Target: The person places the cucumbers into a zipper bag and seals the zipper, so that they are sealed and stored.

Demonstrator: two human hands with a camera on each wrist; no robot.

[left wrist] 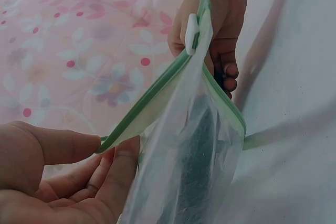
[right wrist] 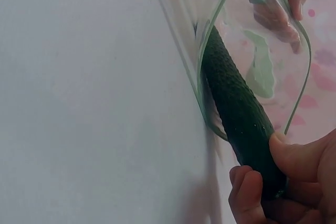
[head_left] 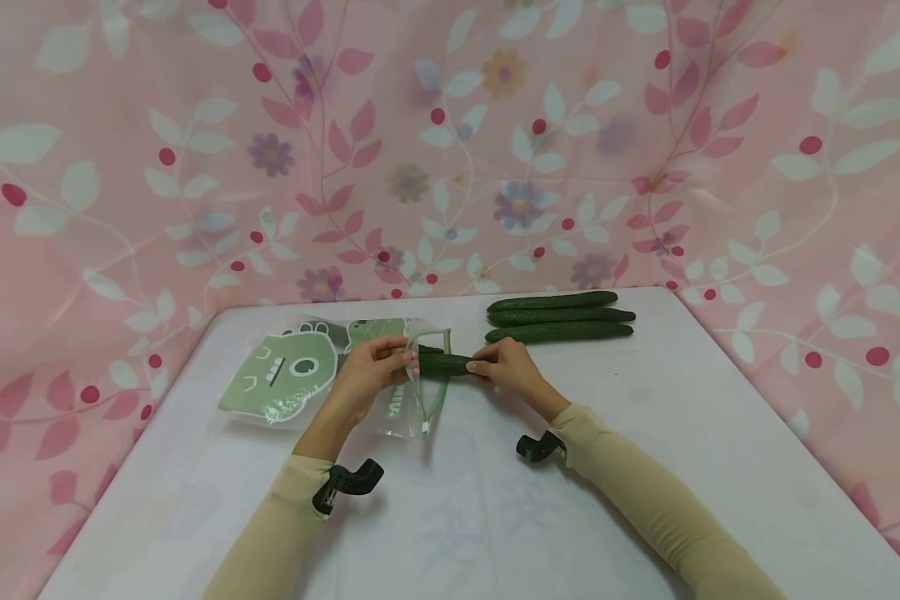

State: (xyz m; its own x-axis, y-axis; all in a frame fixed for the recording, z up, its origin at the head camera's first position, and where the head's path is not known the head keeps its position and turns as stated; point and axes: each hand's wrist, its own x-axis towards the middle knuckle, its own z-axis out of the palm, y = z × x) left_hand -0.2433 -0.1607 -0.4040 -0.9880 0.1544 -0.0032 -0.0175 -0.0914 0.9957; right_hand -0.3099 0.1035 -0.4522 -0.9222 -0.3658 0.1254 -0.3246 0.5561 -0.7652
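A clear zip bag (head_left: 397, 412) with green trim lies on the table, its mouth spread toward the right. My left hand (head_left: 367, 375) pinches one edge of that mouth between thumb and fingers, as the left wrist view shows. A white slider (left wrist: 192, 34) sits on the green zip strip. With thumb and fingers, my right hand (head_left: 512, 367) grips the near end of a dark green, bumpy cucumber (right wrist: 239, 108). The cucumber passes through the mouth, its far part inside the bag and seen through the plastic in the left wrist view.
Three more cucumbers (head_left: 562, 317) lie side by side at the back right of the white table (head_left: 690, 417). To the left is clear plastic packaging with a green one-eyed monster print (head_left: 281, 379). A pink floral cloth (head_left: 450, 150) hangs behind the table.
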